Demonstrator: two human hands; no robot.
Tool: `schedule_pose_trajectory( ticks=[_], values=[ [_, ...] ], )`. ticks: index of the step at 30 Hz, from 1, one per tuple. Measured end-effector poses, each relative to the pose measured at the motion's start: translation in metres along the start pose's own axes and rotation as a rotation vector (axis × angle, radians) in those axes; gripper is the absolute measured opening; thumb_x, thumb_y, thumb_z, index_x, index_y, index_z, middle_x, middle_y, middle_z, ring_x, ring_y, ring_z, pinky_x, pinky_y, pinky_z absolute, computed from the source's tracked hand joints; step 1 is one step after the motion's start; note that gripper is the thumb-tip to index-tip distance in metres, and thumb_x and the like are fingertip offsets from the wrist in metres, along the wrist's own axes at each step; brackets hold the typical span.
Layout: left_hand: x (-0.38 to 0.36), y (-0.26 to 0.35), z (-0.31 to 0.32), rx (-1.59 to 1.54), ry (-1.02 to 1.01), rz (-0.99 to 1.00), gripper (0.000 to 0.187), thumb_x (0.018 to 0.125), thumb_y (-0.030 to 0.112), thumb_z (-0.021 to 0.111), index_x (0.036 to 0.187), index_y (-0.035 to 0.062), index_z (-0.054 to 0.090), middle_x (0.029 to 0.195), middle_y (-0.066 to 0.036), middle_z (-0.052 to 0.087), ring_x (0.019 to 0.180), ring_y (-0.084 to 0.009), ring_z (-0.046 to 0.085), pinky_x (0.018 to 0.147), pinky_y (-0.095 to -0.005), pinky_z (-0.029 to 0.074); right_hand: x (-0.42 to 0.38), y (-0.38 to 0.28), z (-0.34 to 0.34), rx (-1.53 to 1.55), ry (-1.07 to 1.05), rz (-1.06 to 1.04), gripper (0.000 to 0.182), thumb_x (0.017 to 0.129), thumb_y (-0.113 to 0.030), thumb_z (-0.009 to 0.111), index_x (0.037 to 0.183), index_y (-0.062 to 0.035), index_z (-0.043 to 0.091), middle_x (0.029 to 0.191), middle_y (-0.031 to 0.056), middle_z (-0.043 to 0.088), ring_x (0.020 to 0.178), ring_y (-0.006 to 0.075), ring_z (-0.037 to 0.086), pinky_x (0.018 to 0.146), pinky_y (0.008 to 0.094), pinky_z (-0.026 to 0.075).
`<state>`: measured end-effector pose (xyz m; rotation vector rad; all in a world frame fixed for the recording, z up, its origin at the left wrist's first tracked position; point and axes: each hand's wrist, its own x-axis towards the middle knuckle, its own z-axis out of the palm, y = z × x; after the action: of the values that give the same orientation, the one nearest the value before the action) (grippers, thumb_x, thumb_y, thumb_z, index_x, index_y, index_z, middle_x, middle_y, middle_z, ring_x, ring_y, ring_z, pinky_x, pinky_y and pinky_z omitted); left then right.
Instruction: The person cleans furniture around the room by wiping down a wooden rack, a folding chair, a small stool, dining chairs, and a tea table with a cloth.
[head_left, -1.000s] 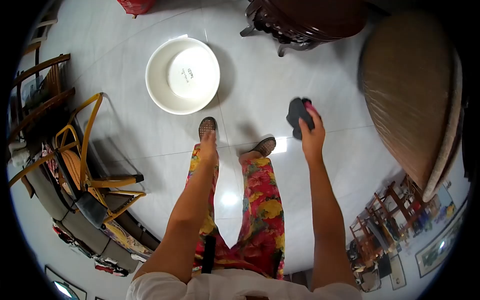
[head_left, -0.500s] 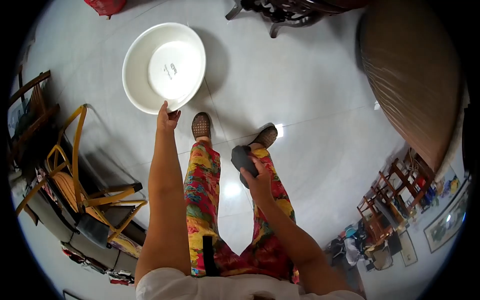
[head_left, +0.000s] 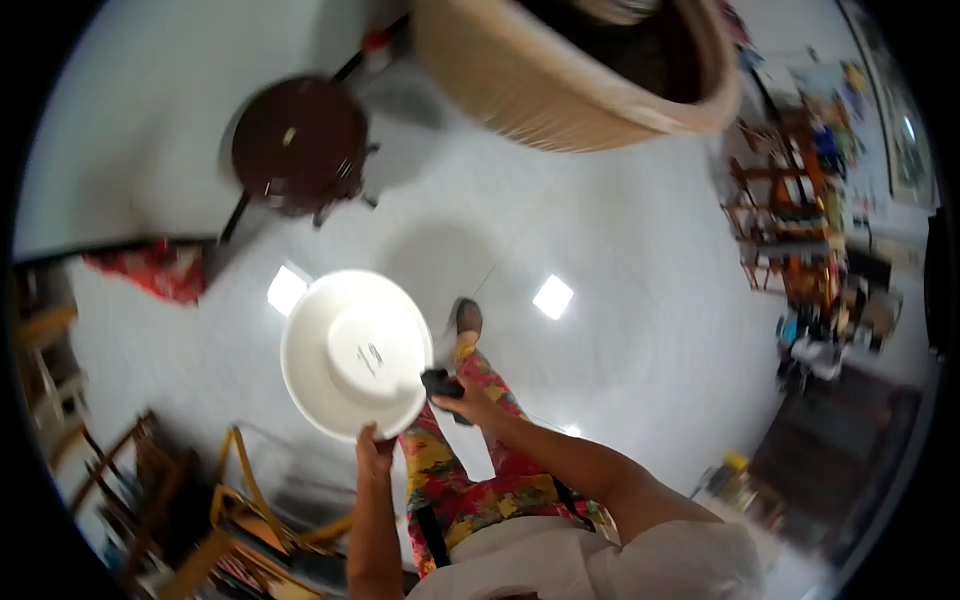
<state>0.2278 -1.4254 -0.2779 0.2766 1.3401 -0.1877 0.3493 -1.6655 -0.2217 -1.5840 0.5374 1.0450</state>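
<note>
A wide white basin (head_left: 305,365) hangs over the floor in front of my legs, its inside facing up with small dark print on the bottom. My left hand (head_left: 374,452) grips it at the near rim, thumb over the edge and the other fingers mostly hidden below. In my right hand (head_left: 472,403) is a dark grey bundle that looks like a folded cloth (head_left: 440,384). This bundle sits right at the basin's right rim, fingers wrapped round it.
A round dark wooden stool (head_left: 300,140) stands ahead on the left, with red fabric (head_left: 165,272) nearby. A large tan, plastic-wrapped tub-shaped piece (head_left: 560,95) is at the top. Yellow-framed chairs (head_left: 240,500) are at lower left, wooden furniture (head_left: 780,210) on the right.
My view has swung to the right, bringing the stool and tan piece across. The basin has come closer to my body, and my right hand with the grey bundle is now at its rim.
</note>
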Motion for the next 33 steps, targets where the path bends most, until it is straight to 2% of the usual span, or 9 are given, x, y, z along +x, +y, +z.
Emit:
schedule_pose_trajectory(
  ticks=[5,6,8,11,12,16,22,31,33],
  values=[
    [-0.078,0.025,0.051,0.384,-0.124,-0.043,0.044,0.087,0.010,0.055,0.130,0.0007,0.048,0.124,-0.015,0.060,0.116,-0.0320,0.059,0.099,-0.0471,0.051,-0.077,-0.023,0.005,0.023,0.222,0.010,0.089,0.075,-0.062,0.075,0.129,0.0049,0.053,0.119,0.0224,0.062,0.113,0.0321,0.061,0.095,0.0417,0.047],
    [-0.088,0.034,0.061,0.472,-0.186,-0.029,0.044,0.087,0.010,0.056,0.130,0.0004,0.048,0.124,-0.015,0.059,0.115,-0.0322,0.059,0.098,-0.0471,0.051,-0.130,-0.082,-0.011,0.173,0.163,0.068,0.096,0.075,-0.068,0.071,0.132,0.0061,0.051,0.122,0.0259,0.061,0.116,0.0353,0.060,0.098,0.0426,0.046],
    [-0.110,0.055,0.106,0.683,-0.270,0.013,0.046,0.086,0.011,0.058,0.129,-0.0009,0.049,0.123,-0.015,0.059,0.114,-0.0330,0.060,0.097,-0.0466,0.052,-0.125,-0.046,0.001,0.048,0.318,-0.009,0.098,0.078,-0.075,0.061,0.133,0.0055,0.051,0.120,0.0268,0.062,0.118,0.0378,0.059,0.101,0.0437,0.044],
    [-0.166,0.100,0.156,1.022,-0.310,0.082,0.050,0.083,0.012,0.062,0.128,-0.0040,0.049,0.122,-0.017,0.059,0.111,-0.0345,0.061,0.095,-0.0457,0.054,-0.173,-0.061,0.037,0.154,0.403,-0.018,0.096,0.080,-0.079,0.053,0.128,0.0035,0.058,0.121,0.0260,0.064,0.118,0.0387,0.059,0.102,0.0444,0.043],
    [-0.164,0.146,0.141,1.101,-0.383,0.106,0.051,0.081,0.011,0.063,0.128,-0.0051,0.049,0.122,-0.017,0.058,0.111,-0.0344,0.061,0.095,-0.0461,0.054,-0.175,-0.062,0.087,0.204,0.370,-0.035,0.088,0.083,-0.076,0.053,0.124,0.0010,0.064,0.121,0.0263,0.064,0.116,0.0384,0.060,0.099,0.0445,0.044],
    [-0.195,0.173,0.193,1.376,-0.537,0.170,0.053,0.080,0.009,0.064,0.129,-0.0053,0.049,0.120,-0.016,0.058,0.107,-0.0323,0.063,0.090,-0.0463,0.055,-0.175,-0.053,0.151,0.515,0.619,-0.097,0.073,0.087,-0.064,0.055,0.119,0.0006,0.067,0.115,0.0259,0.067,0.109,0.0380,0.064,0.095,0.0457,0.046],
    [-0.365,0.044,0.242,1.605,-0.808,0.161,0.052,0.086,0.014,0.066,0.131,-0.0059,0.049,0.123,-0.015,0.058,0.109,-0.0307,0.062,0.091,-0.0454,0.054,-0.340,-0.043,0.107,0.868,0.926,-0.172,0.058,0.084,-0.051,0.063,0.101,0.0041,0.072,0.095,0.0222,0.071,0.089,0.0332,0.069,0.083,0.0423,0.050],
    [-0.398,-0.256,0.251,1.804,-1.036,-0.265,0.045,0.095,0.022,0.061,0.132,-0.0007,0.051,0.130,-0.012,0.059,0.122,-0.0276,0.055,0.102,-0.0476,0.047,-0.451,0.122,-0.039,1.245,1.270,-0.251,0.056,0.083,-0.045,0.066,0.091,0.0099,0.069,0.084,0.0206,0.070,0.076,0.0284,0.068,0.073,0.0404,0.051],
    [-0.428,-0.310,0.246,1.795,-1.101,-0.320,0.045,0.097,0.023,0.060,0.132,-0.0021,0.050,0.128,-0.013,0.060,0.115,-0.0265,0.060,0.097,-0.0431,0.050,-0.471,0.160,-0.070,1.274,1.284,-0.232,0.055,0.082,-0.045,0.067,0.086,0.0100,0.069,0.079,0.0208,0.069,0.070,0.0291,0.068,0.070,0.0411,0.052]
  ],
)
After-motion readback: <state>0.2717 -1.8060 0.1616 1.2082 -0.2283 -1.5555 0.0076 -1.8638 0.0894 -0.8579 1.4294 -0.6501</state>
